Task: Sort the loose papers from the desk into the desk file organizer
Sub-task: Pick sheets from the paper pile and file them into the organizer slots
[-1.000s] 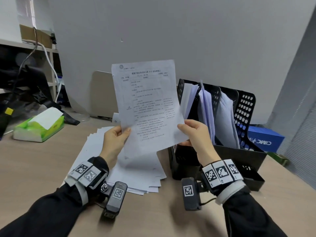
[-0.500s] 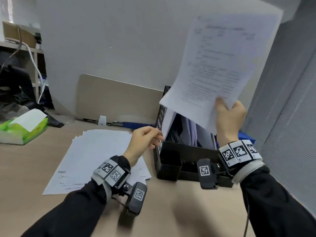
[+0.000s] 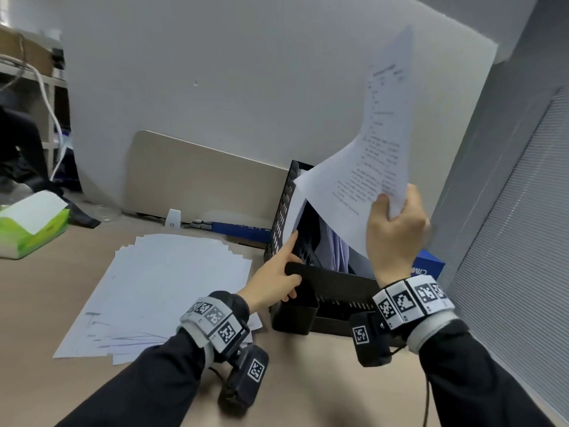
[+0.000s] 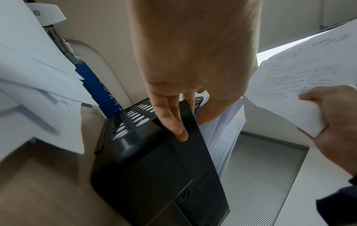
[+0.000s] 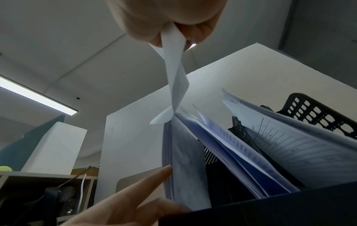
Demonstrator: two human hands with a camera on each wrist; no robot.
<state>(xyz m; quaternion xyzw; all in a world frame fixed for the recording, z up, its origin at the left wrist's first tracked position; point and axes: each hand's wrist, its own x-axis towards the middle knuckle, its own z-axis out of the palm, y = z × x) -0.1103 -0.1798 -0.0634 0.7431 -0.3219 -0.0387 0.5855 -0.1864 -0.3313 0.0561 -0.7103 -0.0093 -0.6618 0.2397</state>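
My right hand [image 3: 397, 238] pinches the lower corner of a printed sheet [image 3: 369, 167] and holds it tilted in the air above the black mesh file organizer [image 3: 338, 285]. The right wrist view shows the sheet [image 5: 175, 73] hanging twisted from my fingers over the filed papers [image 5: 222, 145]. My left hand [image 3: 277, 278] rests at the organizer's front left corner. Its straight fingers [image 4: 173, 122] lie along the black wall [image 4: 154, 175], and the index finger [image 5: 166, 169] touches the leftmost filed stack. A fanned pile of loose papers [image 3: 172, 288] lies on the desk left of the organizer.
A green tissue box [image 3: 30, 226] sits at the far left of the desk. A blue box [image 3: 428, 266] stands behind the organizer on the right, against a grey partition [image 3: 508, 241]. A beige panel [image 3: 200, 180] and a small white plug [image 3: 174, 217] line the back wall.
My left hand let go of the sheet and reached forward to the organizer's front left corner. My right hand carried the sheet up and right, over the organizer, and turned it more edge-on.
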